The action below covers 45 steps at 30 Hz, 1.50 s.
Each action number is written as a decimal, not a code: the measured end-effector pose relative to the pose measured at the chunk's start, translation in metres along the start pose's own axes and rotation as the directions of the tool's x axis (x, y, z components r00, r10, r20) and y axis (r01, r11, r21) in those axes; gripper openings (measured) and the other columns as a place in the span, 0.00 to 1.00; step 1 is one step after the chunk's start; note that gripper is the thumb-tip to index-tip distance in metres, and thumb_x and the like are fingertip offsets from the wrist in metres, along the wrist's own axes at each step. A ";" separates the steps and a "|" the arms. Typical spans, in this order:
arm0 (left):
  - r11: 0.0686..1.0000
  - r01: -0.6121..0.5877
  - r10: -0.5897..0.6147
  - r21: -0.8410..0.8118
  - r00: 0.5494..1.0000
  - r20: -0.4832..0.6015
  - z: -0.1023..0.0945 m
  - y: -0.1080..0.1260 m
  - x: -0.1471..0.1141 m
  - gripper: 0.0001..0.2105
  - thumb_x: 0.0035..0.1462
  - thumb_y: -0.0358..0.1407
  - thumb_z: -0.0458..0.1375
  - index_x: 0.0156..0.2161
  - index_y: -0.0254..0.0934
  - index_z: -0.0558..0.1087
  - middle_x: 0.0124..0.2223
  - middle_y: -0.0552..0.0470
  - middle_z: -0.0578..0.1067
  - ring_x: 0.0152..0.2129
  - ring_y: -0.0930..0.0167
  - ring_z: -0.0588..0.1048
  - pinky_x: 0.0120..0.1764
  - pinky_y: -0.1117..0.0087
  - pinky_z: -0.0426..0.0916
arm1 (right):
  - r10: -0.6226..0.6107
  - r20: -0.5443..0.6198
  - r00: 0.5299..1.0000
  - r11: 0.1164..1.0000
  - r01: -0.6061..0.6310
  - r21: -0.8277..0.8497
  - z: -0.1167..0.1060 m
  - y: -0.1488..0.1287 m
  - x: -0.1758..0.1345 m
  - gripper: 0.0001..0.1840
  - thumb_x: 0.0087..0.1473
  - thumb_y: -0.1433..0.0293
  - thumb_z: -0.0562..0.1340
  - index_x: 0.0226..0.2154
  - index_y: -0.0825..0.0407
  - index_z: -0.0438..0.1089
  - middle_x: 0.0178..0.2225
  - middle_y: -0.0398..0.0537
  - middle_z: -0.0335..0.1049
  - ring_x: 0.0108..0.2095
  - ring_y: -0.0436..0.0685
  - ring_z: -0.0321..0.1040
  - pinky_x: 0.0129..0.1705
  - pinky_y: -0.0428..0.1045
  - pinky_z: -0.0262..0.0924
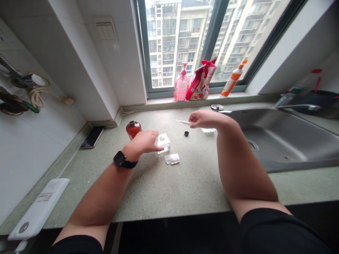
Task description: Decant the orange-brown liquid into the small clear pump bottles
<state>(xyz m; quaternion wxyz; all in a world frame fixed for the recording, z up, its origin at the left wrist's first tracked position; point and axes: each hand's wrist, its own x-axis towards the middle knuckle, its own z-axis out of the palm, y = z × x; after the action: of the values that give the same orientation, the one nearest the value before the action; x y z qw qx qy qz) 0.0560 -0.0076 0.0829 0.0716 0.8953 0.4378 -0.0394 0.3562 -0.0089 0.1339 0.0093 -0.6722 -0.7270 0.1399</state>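
My left hand (143,143), wearing a black watch, has thumb and fingers around the near left side of a small clear square container (163,141) with a pale top. Pinched in my right hand (202,119) is a thin white stick (185,122), pointing left above the counter; its exact kind is unclear. Behind my left hand stands a brown bottle (134,129) with its mouth uncovered. A small black cap (186,133) lies between the hands. Closer to me rests a crumpled white packet (172,159). Partly hidden beneath my right forearm is a white item (208,130).
A steel sink (291,141) takes up the right side. On the windowsill stand a pink pump bottle (182,84), a red bag (201,81) and an orange-and-white bottle (233,79). At left lie a dark phone (92,137) and a white power bank (39,208).
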 end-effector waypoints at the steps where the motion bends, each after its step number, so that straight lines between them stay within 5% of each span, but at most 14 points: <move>1: 1.000 0.001 -0.001 -0.007 1.000 0.004 0.001 0.000 0.001 0.24 0.56 0.57 0.64 0.44 0.38 0.74 0.47 0.41 0.81 0.38 0.59 0.78 0.35 0.64 0.65 | 0.031 0.014 0.999 0.999 -0.031 -0.011 0.000 0.006 0.002 0.16 0.51 0.64 0.70 0.44 0.48 0.81 0.39 0.48 0.81 0.34 0.56 0.73 0.32 0.50 0.58; 11: 0.999 -0.018 0.019 -0.049 1.000 0.008 0.003 0.001 0.001 0.20 0.56 0.54 0.65 0.42 0.39 0.74 0.43 0.42 0.81 0.35 0.60 0.78 0.33 0.65 0.64 | 0.140 0.089 0.986 0.989 -0.135 -0.054 0.017 0.033 0.019 0.11 0.48 0.67 0.72 0.37 0.48 0.84 0.36 0.45 0.82 0.36 0.58 0.75 0.34 0.50 0.60; 17: 0.997 -0.022 0.022 -0.072 1.000 0.008 0.001 0.002 0.000 0.20 0.57 0.53 0.65 0.42 0.38 0.73 0.43 0.41 0.81 0.35 0.59 0.78 0.33 0.64 0.65 | 0.167 -0.021 0.986 0.985 -0.168 -0.041 0.028 0.028 0.003 0.14 0.48 0.68 0.72 0.41 0.48 0.82 0.40 0.47 0.83 0.38 0.57 0.76 0.34 0.49 0.60; 27: 0.996 -0.027 0.027 -0.089 1.000 0.003 0.002 0.002 0.001 0.19 0.57 0.52 0.65 0.42 0.38 0.74 0.43 0.40 0.80 0.36 0.58 0.78 0.35 0.63 0.66 | 0.294 -0.202 0.934 0.952 -0.306 -0.030 0.093 0.032 -0.015 0.16 0.59 0.61 0.69 0.48 0.48 0.77 0.53 0.53 0.79 0.50 0.61 0.74 0.36 0.50 0.58; 45: 0.997 -0.020 0.021 -0.079 1.000 0.013 0.001 0.003 0.001 0.19 0.56 0.52 0.65 0.42 0.38 0.75 0.44 0.40 0.80 0.37 0.57 0.78 0.36 0.62 0.65 | 0.288 -0.134 0.948 0.957 -0.291 0.000 0.104 0.058 -0.007 0.23 0.50 0.56 0.75 0.45 0.50 0.78 0.48 0.54 0.80 0.45 0.61 0.74 0.37 0.50 0.59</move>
<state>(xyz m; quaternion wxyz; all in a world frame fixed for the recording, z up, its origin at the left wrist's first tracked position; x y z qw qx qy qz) 0.0588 -0.0089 0.0816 0.1101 0.8960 0.4293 -0.0277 0.3922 -0.0325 0.0223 0.0302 -0.7794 -0.6197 0.0874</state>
